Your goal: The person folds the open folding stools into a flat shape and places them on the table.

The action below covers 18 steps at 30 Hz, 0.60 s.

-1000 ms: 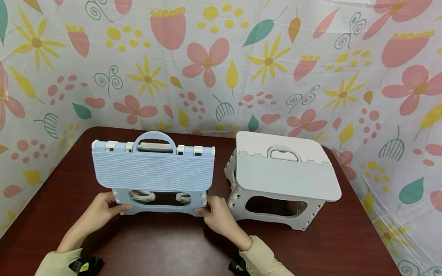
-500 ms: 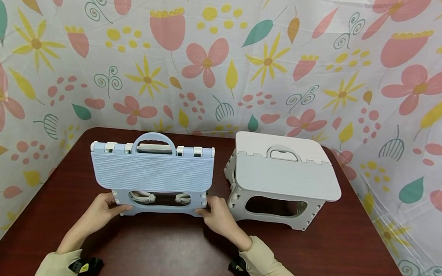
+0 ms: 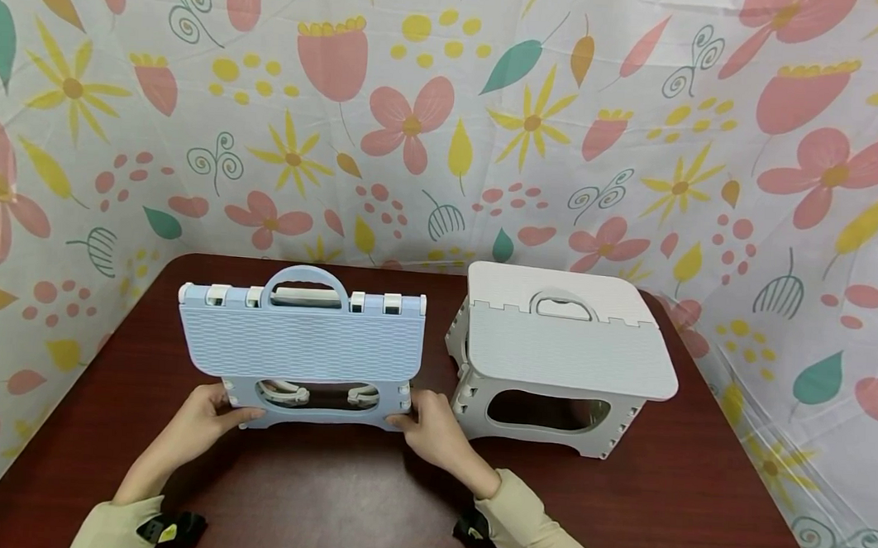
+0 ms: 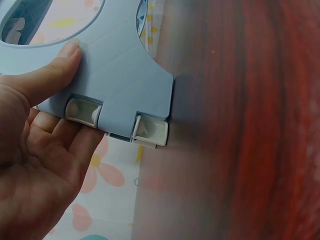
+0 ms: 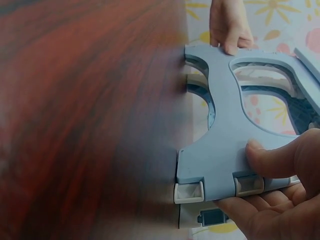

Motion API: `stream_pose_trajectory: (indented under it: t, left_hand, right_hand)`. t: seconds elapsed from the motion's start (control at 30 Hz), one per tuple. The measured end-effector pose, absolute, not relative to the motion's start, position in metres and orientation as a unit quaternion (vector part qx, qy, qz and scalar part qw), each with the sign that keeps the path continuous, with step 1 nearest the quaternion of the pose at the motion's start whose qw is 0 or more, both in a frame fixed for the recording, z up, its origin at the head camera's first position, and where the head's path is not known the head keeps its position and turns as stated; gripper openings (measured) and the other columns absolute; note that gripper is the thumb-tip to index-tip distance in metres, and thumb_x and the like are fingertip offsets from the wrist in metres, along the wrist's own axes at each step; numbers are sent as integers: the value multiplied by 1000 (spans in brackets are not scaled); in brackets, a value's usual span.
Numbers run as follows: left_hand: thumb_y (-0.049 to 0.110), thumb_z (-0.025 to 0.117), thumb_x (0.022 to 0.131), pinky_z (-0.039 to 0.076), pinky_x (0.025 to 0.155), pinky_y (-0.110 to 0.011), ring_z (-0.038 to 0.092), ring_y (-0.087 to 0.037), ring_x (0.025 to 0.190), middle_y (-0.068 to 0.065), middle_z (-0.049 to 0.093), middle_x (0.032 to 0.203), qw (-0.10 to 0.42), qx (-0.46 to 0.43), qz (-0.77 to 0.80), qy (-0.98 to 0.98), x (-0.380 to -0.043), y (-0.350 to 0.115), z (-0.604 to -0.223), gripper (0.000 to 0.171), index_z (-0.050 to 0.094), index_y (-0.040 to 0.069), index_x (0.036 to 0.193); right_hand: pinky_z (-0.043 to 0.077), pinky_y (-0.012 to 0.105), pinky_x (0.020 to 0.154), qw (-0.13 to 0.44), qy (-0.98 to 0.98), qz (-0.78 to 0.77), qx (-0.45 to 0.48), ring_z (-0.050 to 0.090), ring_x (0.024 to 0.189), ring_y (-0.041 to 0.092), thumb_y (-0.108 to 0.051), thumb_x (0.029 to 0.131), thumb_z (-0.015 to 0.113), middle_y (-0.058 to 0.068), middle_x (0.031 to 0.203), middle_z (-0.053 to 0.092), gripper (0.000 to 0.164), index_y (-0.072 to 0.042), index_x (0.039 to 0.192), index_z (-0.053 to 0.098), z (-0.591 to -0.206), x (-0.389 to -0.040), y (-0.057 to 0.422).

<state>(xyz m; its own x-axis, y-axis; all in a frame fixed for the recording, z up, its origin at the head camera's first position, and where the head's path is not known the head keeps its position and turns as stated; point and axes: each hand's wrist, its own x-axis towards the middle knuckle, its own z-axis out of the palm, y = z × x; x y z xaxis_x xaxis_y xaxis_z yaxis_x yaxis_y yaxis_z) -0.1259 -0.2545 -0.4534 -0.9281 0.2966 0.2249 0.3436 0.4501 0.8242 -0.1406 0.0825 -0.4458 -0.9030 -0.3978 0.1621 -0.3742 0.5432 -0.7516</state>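
Observation:
A blue folding stool (image 3: 301,341) stands partly folded on the table, its front top panel sloping down toward me and its arched handle (image 3: 306,275) sticking up. My left hand (image 3: 198,423) grips the lower left edge of its front leg panel. At the opposite lower edge, my right hand (image 3: 434,427) holds the same panel. In the left wrist view the thumb lies on the panel face (image 4: 120,65), with fingers behind the hinged edge. The right wrist view has the thumb pressed on the leg panel (image 5: 220,135), fingers curled under its side.
To the right stands a grey-white folding stool (image 3: 569,347), unfolded with its top flat, close beside my right hand. Both stools are on a dark red-brown wooden table (image 3: 315,499). A flower-patterned cloth (image 3: 417,124) hangs behind and at the sides.
The top of the blue stool, with its handle, has sunk very slightly. Both hands keep their grip in the same places, and the grey-white stool has not moved.

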Motion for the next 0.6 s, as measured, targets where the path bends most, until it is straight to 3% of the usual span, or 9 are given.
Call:
stream_pose_trajectory:
  t: [0.27,0.5,0.6]
  left_hand:
    - [1,70,85,42,48,-25,48,-12,53,1,65,74,26,-191,-491,-850,-127,-255,-454,10,68,3,95]
    - [1,70,85,43,49,-26,51,-9,58,12,67,80,30,-194,-489,-850,-127,-255,-455,14,68,1,99]
    - [1,70,85,42,48,-25,50,-10,56,10,67,79,27,-193,-489,-850,-128,-255,-455,12,68,1,97]
  right_hand:
    - [50,21,69,14,878,-426,-219,67,79,9,-9,85,72,4,89,75,12,-8,97,73,-445,-141,82]
    - [50,21,69,17,877,-427,-217,66,79,8,-10,85,72,3,89,75,12,-8,97,72,-445,-141,82]
    - [50,21,69,18,877,-428,-217,65,77,7,-9,85,72,3,90,75,13,-8,98,72,-446,-141,82]
